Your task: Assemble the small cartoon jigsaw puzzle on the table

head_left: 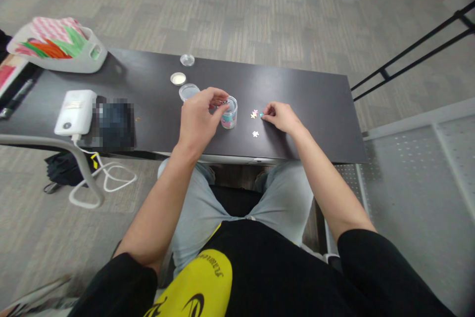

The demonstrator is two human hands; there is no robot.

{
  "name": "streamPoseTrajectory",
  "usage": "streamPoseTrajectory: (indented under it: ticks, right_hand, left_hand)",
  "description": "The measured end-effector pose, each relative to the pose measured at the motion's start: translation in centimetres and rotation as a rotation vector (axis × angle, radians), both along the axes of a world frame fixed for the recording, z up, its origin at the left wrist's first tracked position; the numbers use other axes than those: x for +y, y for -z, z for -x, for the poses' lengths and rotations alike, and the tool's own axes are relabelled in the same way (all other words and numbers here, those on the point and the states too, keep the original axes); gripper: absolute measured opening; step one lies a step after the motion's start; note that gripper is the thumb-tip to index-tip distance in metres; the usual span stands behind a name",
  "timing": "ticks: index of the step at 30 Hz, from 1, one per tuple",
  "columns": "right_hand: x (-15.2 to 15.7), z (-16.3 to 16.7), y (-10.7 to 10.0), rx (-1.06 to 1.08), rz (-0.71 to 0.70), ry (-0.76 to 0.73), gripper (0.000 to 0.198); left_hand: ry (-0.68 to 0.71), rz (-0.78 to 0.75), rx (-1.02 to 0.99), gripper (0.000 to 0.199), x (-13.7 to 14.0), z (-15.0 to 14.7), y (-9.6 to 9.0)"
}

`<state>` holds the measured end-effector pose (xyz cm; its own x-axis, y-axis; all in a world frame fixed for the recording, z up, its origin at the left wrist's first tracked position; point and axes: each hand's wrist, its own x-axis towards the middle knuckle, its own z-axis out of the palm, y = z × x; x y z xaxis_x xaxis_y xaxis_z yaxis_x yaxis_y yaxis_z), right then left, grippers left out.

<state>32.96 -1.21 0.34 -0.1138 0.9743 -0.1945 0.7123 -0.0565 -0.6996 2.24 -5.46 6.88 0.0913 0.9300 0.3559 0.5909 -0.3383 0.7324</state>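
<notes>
At the near edge of the mouth of a clear jar (229, 118) with a pink and blue print, my left hand (202, 113) has its thumb and fingers curled together. What lies between those fingertips is too small to make out. My right hand (281, 116) pinches a small blue puzzle piece (261, 115) at the tabletop. Just left of it lie joined pink and cream puzzle pieces (254, 114). A pale loose puzzle piece (256, 134) rests nearer to me.
Behind my left hand lie a round clear lid (189, 91), a cream-coloured disc (178, 78) and another clear lid (187, 60). A white basket (97, 55), a white power bank (76, 112) and a blurred dark item (116, 124) occupy the left of the dark table (308, 89).
</notes>
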Motion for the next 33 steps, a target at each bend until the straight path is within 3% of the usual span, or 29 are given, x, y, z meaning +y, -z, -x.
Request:
streamPoseTrajectory:
  ticks: [6,9,12,15,18,20,27,33]
  right_hand:
    - [0.6,-0.2,0.3,-0.014,-0.056,-0.062,0.031]
    - [0.7,-0.4,0.2,-0.008,-0.047,-0.077,0.034]
    - [0.4,-0.6,-0.2,0.034,0.014,-0.084,0.038]
    - [0.0,-0.4,-0.5,0.123,0.074,-0.069,0.041]
    - [0.0,0.2,-0.5,0.245,0.106,-0.056,0.041]
    - [0.2,0.8,-0.2,0.270,0.123,-0.047,0.042]
    - [1.3,2.7,1.0,-0.044,-0.074,-0.025,0.031]
    - [1.9,3.3,0.7,-0.037,-0.011,-0.080,0.034]
  left_hand:
    - [-0.034,-0.068,0.049,0.028,0.1,0.5,-0.5]
    - [-0.069,-0.137,0.075,0.009,-2.1,-0.7,-0.1]
    - [0.134,0.025,0.173,0.017,-5.0,-3.3,2.1]
    - [0.262,0.214,0.234,0.009,-6.3,-6.1,5.5]
    - [0.199,0.322,0.246,0.018,-5.5,-7.7,8.1]
    - [0.159,0.355,0.238,0.019,-4.7,-8.1,8.9]
    - [0.138,0.383,0.135,0.015,-3.9,-7.9,9.5]
    - [0.181,0.375,0.016,0.027,-3.3,-7.3,10.0]
